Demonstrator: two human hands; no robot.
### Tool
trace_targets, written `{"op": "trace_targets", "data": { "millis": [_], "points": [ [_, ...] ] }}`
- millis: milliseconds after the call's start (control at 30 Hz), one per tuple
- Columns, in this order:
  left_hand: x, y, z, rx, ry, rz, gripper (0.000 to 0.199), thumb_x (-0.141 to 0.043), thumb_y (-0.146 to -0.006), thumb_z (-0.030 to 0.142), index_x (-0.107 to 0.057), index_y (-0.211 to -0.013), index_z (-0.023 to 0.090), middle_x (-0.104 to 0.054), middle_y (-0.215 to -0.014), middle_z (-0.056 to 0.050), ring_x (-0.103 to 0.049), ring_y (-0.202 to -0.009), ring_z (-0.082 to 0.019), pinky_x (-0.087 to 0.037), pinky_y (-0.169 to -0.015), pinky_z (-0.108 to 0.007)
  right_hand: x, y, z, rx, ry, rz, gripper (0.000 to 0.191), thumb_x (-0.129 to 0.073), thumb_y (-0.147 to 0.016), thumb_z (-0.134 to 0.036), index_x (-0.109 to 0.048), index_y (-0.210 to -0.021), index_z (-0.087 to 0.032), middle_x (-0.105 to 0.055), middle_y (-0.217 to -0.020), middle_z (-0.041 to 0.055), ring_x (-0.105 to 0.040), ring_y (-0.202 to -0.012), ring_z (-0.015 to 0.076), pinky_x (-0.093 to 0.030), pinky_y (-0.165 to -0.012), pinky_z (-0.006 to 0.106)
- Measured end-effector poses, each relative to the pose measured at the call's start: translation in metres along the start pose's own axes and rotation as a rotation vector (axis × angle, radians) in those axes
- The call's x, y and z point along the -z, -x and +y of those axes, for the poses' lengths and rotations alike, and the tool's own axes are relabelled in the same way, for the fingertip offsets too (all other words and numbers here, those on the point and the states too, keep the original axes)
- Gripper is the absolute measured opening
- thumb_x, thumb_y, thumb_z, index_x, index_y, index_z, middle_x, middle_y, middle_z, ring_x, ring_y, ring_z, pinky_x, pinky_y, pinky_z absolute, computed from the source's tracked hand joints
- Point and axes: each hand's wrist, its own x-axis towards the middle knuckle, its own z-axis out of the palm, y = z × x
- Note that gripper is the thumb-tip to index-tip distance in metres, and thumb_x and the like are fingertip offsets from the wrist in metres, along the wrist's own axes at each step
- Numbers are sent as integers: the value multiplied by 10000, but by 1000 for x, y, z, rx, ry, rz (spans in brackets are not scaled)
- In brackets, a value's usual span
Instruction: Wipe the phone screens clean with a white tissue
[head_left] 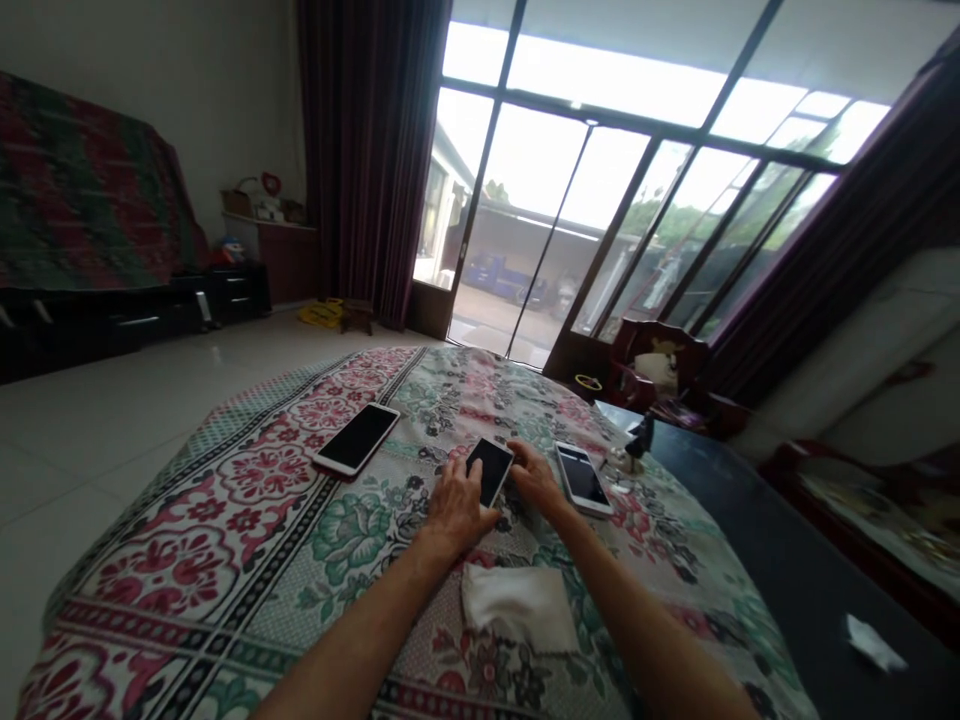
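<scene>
Between my hands, a phone with a dark screen (491, 470) lies tilted on the patterned tablecloth (352, 530). My left hand (456, 503) rests over its left side, fingers spread, with fingertips on the screen. At the phone's upper right edge, my right hand (534, 474) has its fingers curled against the rim. A larger white-framed phone (358, 440) lies to the left, screen up. Just right of my right hand is another white phone (583, 480) with some marks on its screen. A folded whitish cloth (519, 608) lies nearer to me, between my forearms.
Small items, one of them dark (641, 436), stand by the right phone. A dark surface (765, 540) with a crumpled white tissue (874, 643) adjoins on the right. Beyond the table are a wooden chair (660, 370), a glass door (540, 240) and a covered object at left (90, 190).
</scene>
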Motion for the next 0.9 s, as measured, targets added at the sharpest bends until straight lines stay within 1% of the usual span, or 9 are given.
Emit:
{"op": "trace_targets", "data": {
  "millis": [133,267,333,400,467,533,633,800,900],
  "points": [
    [-6,-2,-8,-12,68,16,914,-818,-597,422,-472,-1372,82,-465,-1419,-240,-377,-1351,-400,-312,-1115,-456,-3,6,5,-6,53,9,515,-466,-695,-93,-637,-1168,-200,-710,-1088,49,-657,-1014,200,-480,-955,369],
    [0,-7,-23,-69,119,-24,952,-841,-542,374,-480,-1377,96,-446,-1447,-221,-360,-1374,-394,-313,-1135,-452,-4,13,8,-5,123,99,504,-468,-733,-109,-621,-1209,-169,-686,-1152,87,-637,-1067,220,-463,-983,368],
    [8,-10,-30,-128,165,-71,914,-825,-538,300,-497,-1365,90,-463,-1438,-216,-393,-1359,-384,-318,-1142,-428,-4,16,9,20,161,150,491,-454,-735,-98,-629,-1191,-147,-676,-1165,108,-620,-1094,229,-451,-1000,372],
    [17,-11,-36,-183,214,-118,829,-779,-556,234,-529,-1340,127,-523,-1399,-173,-449,-1324,-356,-341,-1131,-410,-5,18,10,56,187,186,480,-434,-729,-78,-639,-1160,-130,-675,-1148,123,-614,-1094,234,-445,-1005,376],
    [24,-12,-39,-216,223,-134,758,-721,-579,193,-548,-1317,162,-580,-1347,-126,-492,-1288,-327,-359,-1120,-408,-7,20,11,89,198,194,466,-425,-725,-66,-648,-1130,-126,-681,-1112,124,-617,-1072,232,-448,-994,374],
    [26,-12,-40,-240,199,-129,727,-680,-598,180,-547,-1312,159,-605,-1315,-112,-517,-1264,-304,-370,-1114,-404,-8,21,11,112,195,195,454,-424,-722,-60,-653,-1109,-127,-684,-1089,121,-619,-1056,228,-454,-981,364],
    [20,-12,-38,-244,152,-104,731,-679,-602,196,-539,-1318,157,-607,-1316,-117,-535,-1245,-295,-382,-1107,-402,-9,21,11,130,182,193,450,-419,-723,-56,-655,-1097,-138,-685,-1072,110,-622,-1042,221,-463,-964,350],
    [2,-10,-36,-239,87,13,722,-715,-602,245,-565,-1302,152,-621,-1290,-136,-533,-1235,-326,-367,-1113,-446,-11,19,14,134,174,199,449,-420,-736,-59,-660,-1105,-151,-684,-1093,112,-620,-1058,221,-463,-970,347],
    [3,-11,-38,-246,93,6,754,-741,-601,295,-557,-1314,131,-608,-1297,-152,-533,-1232,-328,-383,-1099,-436,-11,19,16,129,174,201,447,-418,-739,-58,-657,-1108,-142,-681,-1092,121,-620,-1056,224,-462,-973,352]
  ]
}}
